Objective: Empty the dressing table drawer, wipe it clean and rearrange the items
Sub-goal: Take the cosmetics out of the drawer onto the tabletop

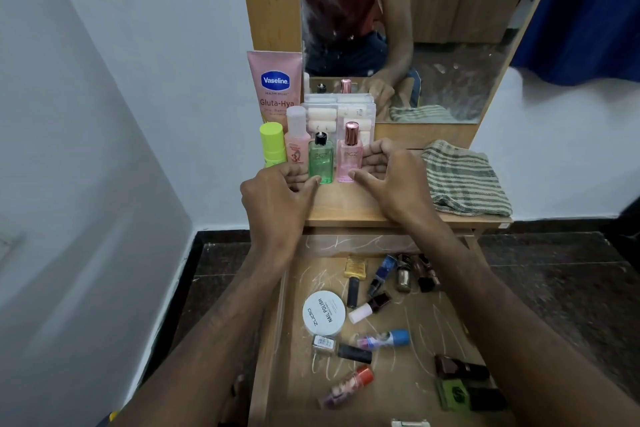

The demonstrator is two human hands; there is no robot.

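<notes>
**Now our hands are up on top, and the drawer waits below**

Up on the table top (346,208) we stand the bottles in a group. Going from the left, we see the tall pink tube (275,83), the yellow-green stick (273,144), the pale pink bottle (296,140), the green bottle (320,159) and the pink perfume bottle (349,156). All of them stand straight up. A clear box (341,114) stands behind them.

Our left hand (277,198) curls loosely beside the green bottle, and its thumb touches the bottle near the bottom. Our right hand (388,177) curls loosely beside the pink perfume bottle. Neither hand squeezes anything. They only cup the two bottles from each side.

To the right lies the striped cloth (464,180), flat on the table top. Our right hand is nearer to it.

Below our arms, the drawer (273,340) is pulled open toward us. It is not empty yet. Inside lie a round white tub (323,313) and many small nail polish bottles (381,276), tipped on their sides and pointing all ways. We think those must come out next, so our hands need to come down and back toward us.
</notes>
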